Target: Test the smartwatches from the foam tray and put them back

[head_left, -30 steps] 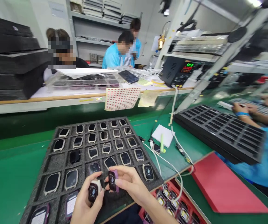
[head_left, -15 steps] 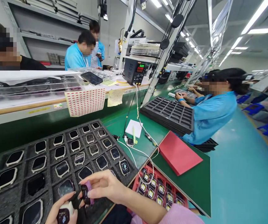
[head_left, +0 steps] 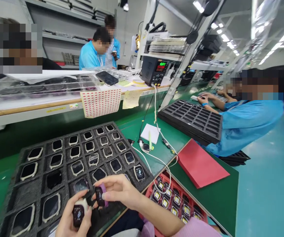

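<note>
Two hands, head view: both above the near edge of the tray [head_left: 20, 196].
Left hand [head_left: 69, 222]: curled shut round white watch [head_left: 79, 213].
Right hand [head_left: 119, 191]: fingertips pinch purple watch [head_left: 99, 196], just right of the white watch.
Change: camera swung; grips unchanged, so neither watch looks set down in the tray yet.

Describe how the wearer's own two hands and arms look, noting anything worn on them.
Both hands are bare: the left hand and the right hand show no gloves, and no rings or wristband can be seen. The right forearm is uncovered up to a pink sleeve at the bottom edge. The left arm is cut off at the wrist, so its sleeve cannot be seen.
</note>
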### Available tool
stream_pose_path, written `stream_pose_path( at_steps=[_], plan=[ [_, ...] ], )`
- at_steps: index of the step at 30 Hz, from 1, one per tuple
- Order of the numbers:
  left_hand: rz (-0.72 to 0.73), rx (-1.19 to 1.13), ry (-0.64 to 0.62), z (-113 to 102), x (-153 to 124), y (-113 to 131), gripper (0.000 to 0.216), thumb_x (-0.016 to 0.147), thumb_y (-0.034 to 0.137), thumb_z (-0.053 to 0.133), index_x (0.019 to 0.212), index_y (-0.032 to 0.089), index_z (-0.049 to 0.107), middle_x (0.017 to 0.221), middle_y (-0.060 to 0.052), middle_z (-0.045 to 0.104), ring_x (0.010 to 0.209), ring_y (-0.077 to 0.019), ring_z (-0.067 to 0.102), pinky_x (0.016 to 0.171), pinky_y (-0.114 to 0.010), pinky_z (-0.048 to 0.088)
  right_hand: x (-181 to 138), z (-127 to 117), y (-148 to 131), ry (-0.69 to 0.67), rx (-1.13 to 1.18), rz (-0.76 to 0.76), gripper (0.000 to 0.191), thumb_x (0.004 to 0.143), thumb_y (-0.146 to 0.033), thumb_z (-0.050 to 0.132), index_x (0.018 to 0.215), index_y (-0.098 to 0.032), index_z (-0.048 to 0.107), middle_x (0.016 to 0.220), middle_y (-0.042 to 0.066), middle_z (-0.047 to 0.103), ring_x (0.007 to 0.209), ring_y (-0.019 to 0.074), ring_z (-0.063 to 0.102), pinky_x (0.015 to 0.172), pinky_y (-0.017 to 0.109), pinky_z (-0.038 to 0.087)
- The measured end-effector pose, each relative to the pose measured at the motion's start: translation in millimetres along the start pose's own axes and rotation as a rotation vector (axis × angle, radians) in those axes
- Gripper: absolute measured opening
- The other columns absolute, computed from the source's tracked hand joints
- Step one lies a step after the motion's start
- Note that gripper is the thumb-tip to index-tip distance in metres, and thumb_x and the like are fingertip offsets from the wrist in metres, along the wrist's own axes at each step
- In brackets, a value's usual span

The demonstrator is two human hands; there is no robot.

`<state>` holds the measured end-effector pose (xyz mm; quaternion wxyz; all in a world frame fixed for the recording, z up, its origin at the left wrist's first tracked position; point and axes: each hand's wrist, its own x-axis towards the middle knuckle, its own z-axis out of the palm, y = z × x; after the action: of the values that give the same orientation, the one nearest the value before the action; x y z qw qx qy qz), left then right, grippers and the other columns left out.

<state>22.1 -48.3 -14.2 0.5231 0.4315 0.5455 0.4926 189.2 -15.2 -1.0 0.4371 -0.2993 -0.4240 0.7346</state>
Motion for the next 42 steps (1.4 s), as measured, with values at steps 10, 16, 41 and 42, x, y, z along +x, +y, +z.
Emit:
stream_pose_path(
  at_steps=[10,16,41,42],
  plan=[
    [-0.051,-0.353,-0.233,-15.7,11.1,2.1,0.042,0.085,0.027,0.058,0.125,0.02,0.047,0.109,-0.009,0.059,0.09,-0.0214,0.062,0.068,-0.03,0.057,4.4,-3.7,-13.5,0.022,-0.011,0.104,0.042,0.087,-0.025,0.063,0.128,-0.024,0.054,0.118,0.01,0.065,0.103,0.0247,0.064,0.092,0.042,0.05],
    [-0.082,-0.397,-0.261,-21.7,9.6,7.6,0.042,0.084,0.018,0.053,0.126,0.02,0.049,0.111,-0.009,0.061,0.099,-0.0235,0.06,0.072,-0.031,0.058,4.8,-4.3,-10.9,-0.004,-0.047,0.113,0.047,0.088,-0.023,0.06,0.134,-0.027,0.048,0.123,0.009,0.062,0.107,0.0267,0.062,0.093,0.046,0.05],
    [-0.045,-0.341,-0.302,-27.4,3.8,10.9,0.043,0.09,0.019,0.053,0.131,0.022,0.044,0.114,-0.009,0.06,0.101,-0.021,0.059,0.076,-0.028,0.057,-0.2,6.9,-7.3,-0.009,-0.275,0.04,0.064,0.083,-0.022,0.068,0.14,-0.026,0.038,0.129,0.01,0.057,0.109,0.0248,0.062,0.098,0.041,0.049],
    [-0.044,-0.34,-0.297,-28.1,3.5,11.2,0.043,0.09,0.019,0.053,0.132,0.022,0.043,0.114,-0.009,0.06,0.1,-0.0209,0.059,0.076,-0.028,0.057,-1.5,5.9,-7.5,-0.037,-0.298,0.042,0.068,0.083,-0.019,0.067,0.142,-0.027,0.033,0.132,0.01,0.055,0.111,0.0241,0.061,0.1,0.042,0.047]
  ],
)
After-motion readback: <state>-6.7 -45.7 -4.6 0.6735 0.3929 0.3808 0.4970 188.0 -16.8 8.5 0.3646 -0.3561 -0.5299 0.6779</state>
